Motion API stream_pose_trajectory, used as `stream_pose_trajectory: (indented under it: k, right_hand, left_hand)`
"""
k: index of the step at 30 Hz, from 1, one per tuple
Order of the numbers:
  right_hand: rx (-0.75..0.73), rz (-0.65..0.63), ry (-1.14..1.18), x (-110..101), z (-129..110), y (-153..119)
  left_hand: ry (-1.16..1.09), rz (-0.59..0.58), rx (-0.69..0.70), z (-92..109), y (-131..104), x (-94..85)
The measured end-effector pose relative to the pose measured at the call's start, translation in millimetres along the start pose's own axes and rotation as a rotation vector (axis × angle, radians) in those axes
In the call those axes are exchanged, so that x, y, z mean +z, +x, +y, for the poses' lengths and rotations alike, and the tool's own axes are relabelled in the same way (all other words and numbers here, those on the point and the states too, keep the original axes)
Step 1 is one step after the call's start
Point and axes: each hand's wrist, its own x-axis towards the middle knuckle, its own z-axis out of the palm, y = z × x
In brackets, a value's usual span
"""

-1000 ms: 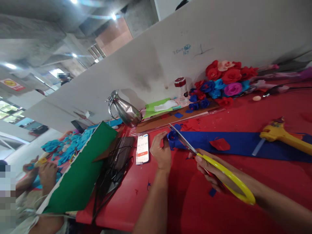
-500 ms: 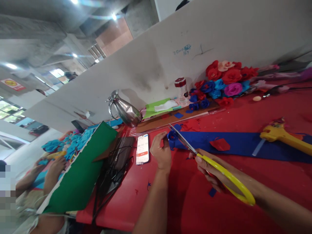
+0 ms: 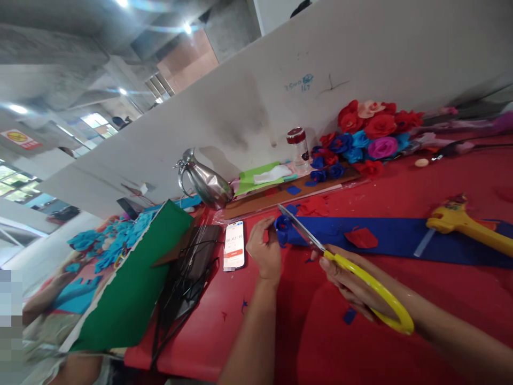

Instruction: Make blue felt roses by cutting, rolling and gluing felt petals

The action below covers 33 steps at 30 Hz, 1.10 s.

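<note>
While the left hand (image 3: 265, 250) pinches blue paper (image 3: 282, 233), scissors (image 3: 340, 259) gripped in the right hand (image 3: 341, 279) have shifted slightly.

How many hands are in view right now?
3. The person's left hand is at the curled end of the blue strip; the right hand holds yellow-handled scissors; a co-worker's hand is at far left. The co-worker's other hand may be hidden.
</note>
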Motion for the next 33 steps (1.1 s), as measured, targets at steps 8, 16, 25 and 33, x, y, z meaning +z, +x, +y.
stream_pose_trajectory:
  k: [8,16,25,33]
  right_hand:
    - [-0.209,0.258,-0.405,-12,5,11]
    - [-0.244,0.21,-1.252,-11,12,13]
    - [-0.606,0.093,-1.315,-7,15,21]
    - [-0.41,0.236,-1.472,-8,-16,14]
  left_hand:
    - [-0.027,0.034,-0.098,2,3,-3.0]
    - [-0.027,0.053,-0.062,4,7,-4.9]
    - [-0.132,-0.057,-0.129,11,2,2.3]
    - [-0.423,-0.221,-0.572,15,-15,20.5]
